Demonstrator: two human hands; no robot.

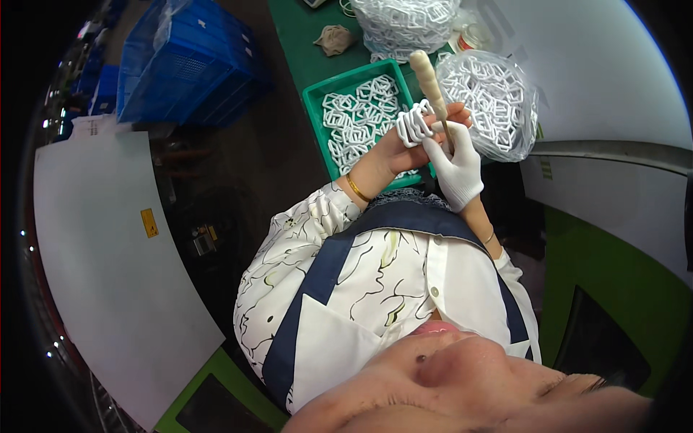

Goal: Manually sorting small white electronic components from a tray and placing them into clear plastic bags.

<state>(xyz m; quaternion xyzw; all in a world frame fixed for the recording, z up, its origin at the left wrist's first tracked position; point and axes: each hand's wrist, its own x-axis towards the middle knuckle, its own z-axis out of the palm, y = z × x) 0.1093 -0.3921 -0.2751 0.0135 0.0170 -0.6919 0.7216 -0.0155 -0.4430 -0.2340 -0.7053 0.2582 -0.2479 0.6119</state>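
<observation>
My bare left hand (395, 153) holds a small row of white links (413, 125) over the right part of a green tray (315, 124), though I cannot tell whether they loop around my fingers or lie against them. My right hand (459, 167), in a white knit glove, grips a thin tool (427, 78) just beside them, its thick, cream-coloured, ridged end pointing up and away from me. Under my hands the tray holds loose white pieces (352, 124) on the green table (294, 43), with a clear bag (489, 105) of similar pieces just right of it and a crumpled beige item (334, 40) beyond its far edge.
</observation>
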